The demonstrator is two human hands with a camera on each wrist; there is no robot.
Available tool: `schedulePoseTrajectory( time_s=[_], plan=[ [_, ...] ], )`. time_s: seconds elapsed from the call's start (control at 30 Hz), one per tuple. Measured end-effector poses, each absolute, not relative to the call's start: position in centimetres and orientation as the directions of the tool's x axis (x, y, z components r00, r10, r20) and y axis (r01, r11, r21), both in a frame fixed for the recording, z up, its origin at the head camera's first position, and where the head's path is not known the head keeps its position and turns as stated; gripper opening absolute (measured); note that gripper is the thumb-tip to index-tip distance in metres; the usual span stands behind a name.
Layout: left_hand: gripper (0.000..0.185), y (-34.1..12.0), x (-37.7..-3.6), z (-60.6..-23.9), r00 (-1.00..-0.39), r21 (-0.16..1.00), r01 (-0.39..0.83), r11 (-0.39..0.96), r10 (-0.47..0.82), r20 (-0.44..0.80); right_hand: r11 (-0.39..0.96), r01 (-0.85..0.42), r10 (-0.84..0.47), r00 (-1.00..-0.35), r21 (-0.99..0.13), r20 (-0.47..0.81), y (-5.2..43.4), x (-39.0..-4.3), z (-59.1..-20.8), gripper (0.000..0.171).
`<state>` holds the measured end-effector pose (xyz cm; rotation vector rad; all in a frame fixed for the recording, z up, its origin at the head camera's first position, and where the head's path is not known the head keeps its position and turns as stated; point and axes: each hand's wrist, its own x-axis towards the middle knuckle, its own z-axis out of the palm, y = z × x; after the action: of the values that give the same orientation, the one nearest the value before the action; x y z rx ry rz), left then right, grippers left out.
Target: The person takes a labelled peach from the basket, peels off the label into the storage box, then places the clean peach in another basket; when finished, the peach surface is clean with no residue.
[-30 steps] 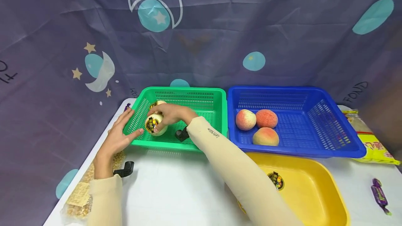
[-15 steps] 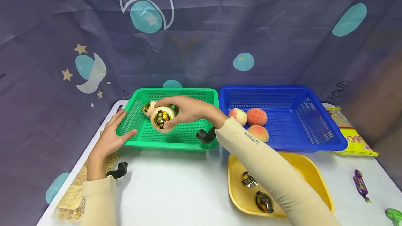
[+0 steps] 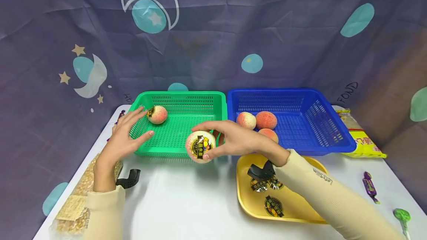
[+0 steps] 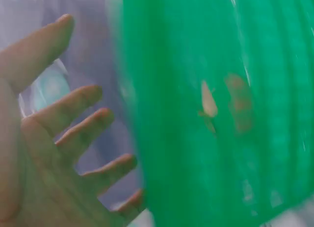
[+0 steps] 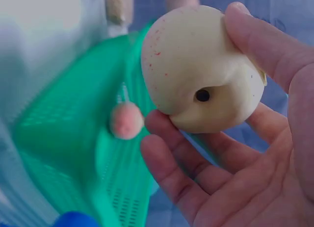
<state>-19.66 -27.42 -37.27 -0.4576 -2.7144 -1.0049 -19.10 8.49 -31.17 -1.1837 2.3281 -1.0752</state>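
Observation:
My right hand (image 3: pixel 230 142) pinches a pale pink-flecked peach (image 3: pixel 197 146) between thumb and fingers, just in front of the green basket (image 3: pixel 180 153). A black-and-gold round sticker on the peach faces the head camera. In the right wrist view a dark hole shows in the base of the peach (image 5: pixel 181 65). Beside the green basket's left side, my left hand (image 3: pixel 125 136) has its fingers spread and holds nothing. Inside that basket, at its left end, lies another stickered peach (image 3: pixel 157 115).
A blue basket (image 3: pixel 300 145) with several peaches stands right of the green one. In front is a yellow tray (image 3: pixel 245 206) holding several round stickers. A yellow bag (image 3: pixel 365 143), a purple-wrapped candy (image 3: pixel 369 187) and a green lollipop (image 3: pixel 401 215) lie right; a bag of kernels (image 3: pixel 75 201) lies left.
My right hand has lifted the peach out of the green basket and brought it right and nearer. The left hand has come slightly away from the basket's rim.

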Motion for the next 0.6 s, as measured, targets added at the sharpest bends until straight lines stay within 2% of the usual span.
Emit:
schedulePoseTrajectory(
  time_s=[0.17,0.3,0.4,0.5,0.6],
  plan=[
    [0.06,-23.5,-18.3,-35.8,-0.847,0.648,0.531,0.546,0.366,0.386,0.368,-0.582,-0.821,-0.57,-0.725,0.041,9.4,-16.3,-31.9,0.068],
    [0.059,-21.7,-16.8,-35.4,-0.793,0.706,0.581,0.405,0.477,0.38,0.39,-0.581,-0.833,-0.553,-0.714,-0.005,9.6,-14.7,-33.6,0.067],
    [0.054,-20.9,-15.9,-35.6,-0.739,0.744,0.6,0.296,0.561,0.373,0.452,-0.569,-0.816,-0.575,-0.687,-0.061,9.7,-14.1,-35.2,0.068],
    [0.047,-20.5,-15.0,-36.0,-0.704,0.789,0.565,0.241,0.639,0.309,0.504,-0.556,-0.794,-0.6,-0.661,-0.099,9.8,-13.6,-36.7,0.068],
    [0.045,-20.3,-14.3,-36.6,-0.685,0.823,0.493,0.282,0.709,0.168,0.527,-0.54,-0.779,-0.616,-0.656,-0.119,9.8,-13.3,-37.9,0.069]
  ],
)
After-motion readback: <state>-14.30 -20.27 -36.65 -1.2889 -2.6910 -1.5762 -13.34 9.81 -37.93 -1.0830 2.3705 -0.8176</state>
